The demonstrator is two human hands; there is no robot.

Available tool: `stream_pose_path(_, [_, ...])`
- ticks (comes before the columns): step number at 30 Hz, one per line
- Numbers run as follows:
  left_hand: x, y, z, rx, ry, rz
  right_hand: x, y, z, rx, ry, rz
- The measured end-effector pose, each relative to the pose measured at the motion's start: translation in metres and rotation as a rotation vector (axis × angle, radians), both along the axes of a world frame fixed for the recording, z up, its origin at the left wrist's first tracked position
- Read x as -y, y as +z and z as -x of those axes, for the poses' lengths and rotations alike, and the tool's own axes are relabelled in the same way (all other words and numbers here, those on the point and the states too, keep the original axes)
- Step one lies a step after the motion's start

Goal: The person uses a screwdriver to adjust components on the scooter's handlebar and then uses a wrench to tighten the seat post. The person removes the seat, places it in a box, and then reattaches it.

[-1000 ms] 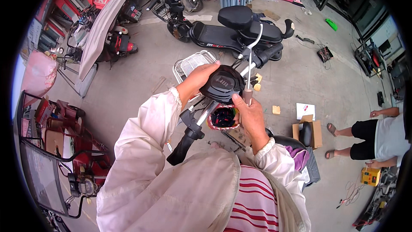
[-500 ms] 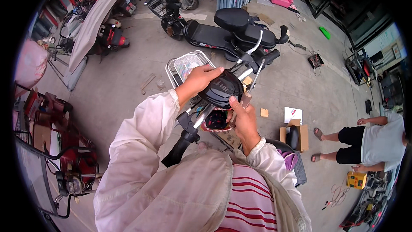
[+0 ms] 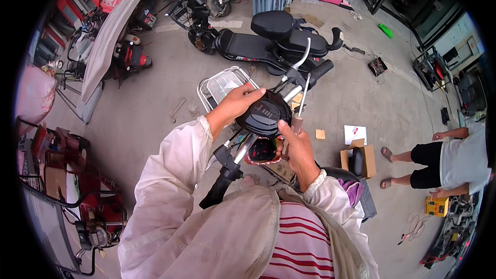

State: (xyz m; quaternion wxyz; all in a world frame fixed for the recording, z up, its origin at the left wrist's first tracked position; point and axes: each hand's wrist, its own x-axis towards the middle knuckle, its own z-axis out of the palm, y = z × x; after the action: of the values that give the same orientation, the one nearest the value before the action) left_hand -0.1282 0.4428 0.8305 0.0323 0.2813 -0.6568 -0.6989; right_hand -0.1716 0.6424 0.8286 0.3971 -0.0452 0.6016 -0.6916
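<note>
A glossy black dashboard cover (image 3: 264,116) sits at the middle of an electric scooter's chrome handlebar (image 3: 244,150). My left hand (image 3: 233,105) grips the cover's far left side, its thumb on top and the other fingers hidden beneath. Held in my right hand (image 3: 300,149) is a screwdriver (image 3: 296,124) with a brown handle, its metal shaft pointing away past the bar. The right thumb also rests against the cover's near right edge. Beyond the cover is a white wire basket (image 3: 223,86). The black left grip (image 3: 217,190) lies near my body.
Another black scooter (image 3: 253,46) stands ahead. To the right, a person (image 3: 460,157) stands near a yellow box (image 3: 436,205) with wires. An open carton (image 3: 366,159) is on the floor beside my scooter. Red three-wheeler parts (image 3: 98,175) and a grey canopy (image 3: 116,31) line the left.
The cover has turned slightly, so more of its top faces me. Both hands keep their hold on the cover and the screwdriver. The whole view has shifted a little.
</note>
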Motion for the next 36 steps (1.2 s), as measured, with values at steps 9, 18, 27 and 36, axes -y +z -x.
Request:
stream_pose_path(9, [0.001,-0.001,0.017,0.036,-0.169,0.446,0.013,-0.001,0.025,0.099,0.121,-0.067])
stream_pose_path(18, [0.001,0.006,0.016,0.022,-0.172,0.527,0.018,-0.013,0.024,0.111,0.090,0.117])
stream_pose_path(27, [-0.009,0.008,0.015,0.101,-0.125,0.808,0.012,-0.027,0.021,0.119,0.035,0.250])
stream_pose_path(36, [-0.036,0.040,0.014,0.259,-0.153,0.989,0.006,-0.048,0.020,0.135,0.041,0.366])
